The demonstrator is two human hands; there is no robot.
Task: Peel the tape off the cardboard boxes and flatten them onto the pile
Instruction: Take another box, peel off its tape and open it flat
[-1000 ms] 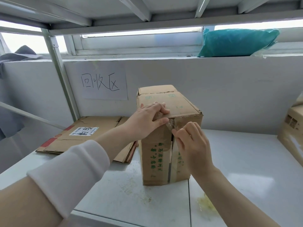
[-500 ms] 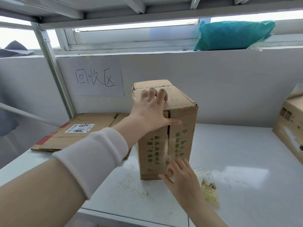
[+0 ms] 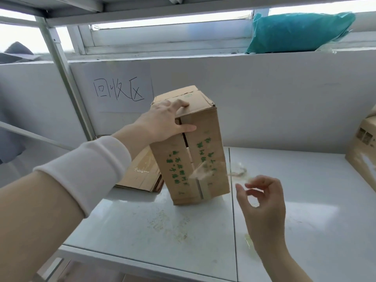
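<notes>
The cardboard box (image 3: 195, 151) stands tilted mid-shelf, the left hand (image 3: 162, 123) clamping its top edge; the clear tape (image 3: 203, 171) is half lifted, its lower seam stuck; the right hand (image 3: 262, 198) is loosely curled, hold unclear; flattening remains; the flattened pile (image 3: 140, 176) lies just left, with bare shelf (image 3: 305, 210) to the right.

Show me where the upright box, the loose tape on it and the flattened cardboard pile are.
upright box (image 3: 207, 143): head view, right front flap.
loose tape (image 3: 200, 172): head view, lifted translucent end.
flattened cardboard pile (image 3: 142, 171): head view, top sheet.
</notes>
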